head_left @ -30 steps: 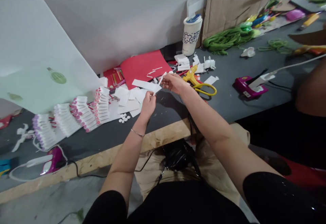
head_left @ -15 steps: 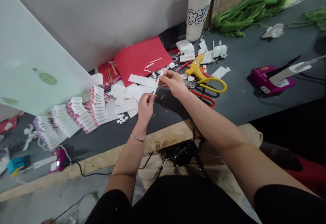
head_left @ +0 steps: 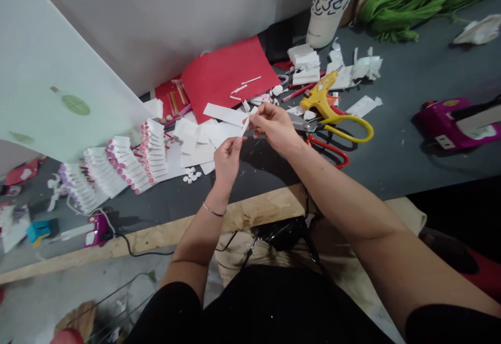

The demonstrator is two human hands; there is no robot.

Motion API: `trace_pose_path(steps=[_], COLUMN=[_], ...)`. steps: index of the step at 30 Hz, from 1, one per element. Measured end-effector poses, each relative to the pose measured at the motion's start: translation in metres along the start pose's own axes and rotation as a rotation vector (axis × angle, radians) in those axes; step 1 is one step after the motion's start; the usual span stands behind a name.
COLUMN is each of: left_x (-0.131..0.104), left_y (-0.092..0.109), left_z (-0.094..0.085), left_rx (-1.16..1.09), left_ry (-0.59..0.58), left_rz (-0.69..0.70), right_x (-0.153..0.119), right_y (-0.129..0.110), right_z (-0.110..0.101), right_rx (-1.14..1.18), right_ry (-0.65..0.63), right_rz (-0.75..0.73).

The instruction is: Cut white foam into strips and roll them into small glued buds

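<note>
A narrow white strip (head_left: 248, 121), apparently paper, slants between my two hands above the dark table. My right hand (head_left: 274, 126) pinches its upper part between thumb and fingers. At the lower end are the closed fingertips of my left hand (head_left: 227, 158). Beneath and beside the strip lie white paper pieces (head_left: 195, 143), one of them a long rectangle (head_left: 223, 114). Several small white bits (head_left: 191, 175) are left of my left hand. Close to my right wrist rest scissors (head_left: 354, 129) with yellow and red handles and a yellow pointed tool (head_left: 320, 96).
Fanned rows of white pieces with pink and purple ends (head_left: 125, 166) spread at left. Red sheets (head_left: 230, 70) lie behind the hands. A tall cup (head_left: 332, 7), green cords (head_left: 422, 4) and a purple device (head_left: 450, 125) stand right; another purple device (head_left: 97, 230) sits left.
The view has shifted, so the cup and right-hand items sit farther right. My fingers have come closer along the strip, and less of it shows between them.
</note>
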State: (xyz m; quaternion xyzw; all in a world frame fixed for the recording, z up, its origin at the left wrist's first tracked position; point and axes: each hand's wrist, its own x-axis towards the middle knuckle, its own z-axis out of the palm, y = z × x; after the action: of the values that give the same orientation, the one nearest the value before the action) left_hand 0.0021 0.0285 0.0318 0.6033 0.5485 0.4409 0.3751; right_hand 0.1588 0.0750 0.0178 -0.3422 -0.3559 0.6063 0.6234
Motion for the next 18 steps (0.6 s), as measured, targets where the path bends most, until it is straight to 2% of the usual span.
trace_pose_path(steps=[4,8,13,15,18], left_x=[-0.001,-0.002,0.001,0.002,0.002], left_y=[-0.002,-0.008,-0.014,-0.015,-0.013], left_z=[0.003,0.007,0.009,0.009,0.009], left_rx=[-0.019,-0.065,-0.091,-0.071,-0.038], left_ry=[0.04,0.097,0.175,0.185,0.19], left_rz=[-0.024,-0.026,-0.021,-0.02,0.004], right_x=[-0.002,-0.003,-0.008,-0.01,-0.011], right_y=[0.0,-0.003,-0.003,-0.001,0.003], right_z=[0.001,0.002,0.003,0.005,0.009], right_rx=[0.037,0.09,0.047,-0.008,-0.047], right_ry=[-0.014,-0.058,-0.206,-0.247,-0.202], right_rz=[0.012,0.09,0.232,0.242,0.209])
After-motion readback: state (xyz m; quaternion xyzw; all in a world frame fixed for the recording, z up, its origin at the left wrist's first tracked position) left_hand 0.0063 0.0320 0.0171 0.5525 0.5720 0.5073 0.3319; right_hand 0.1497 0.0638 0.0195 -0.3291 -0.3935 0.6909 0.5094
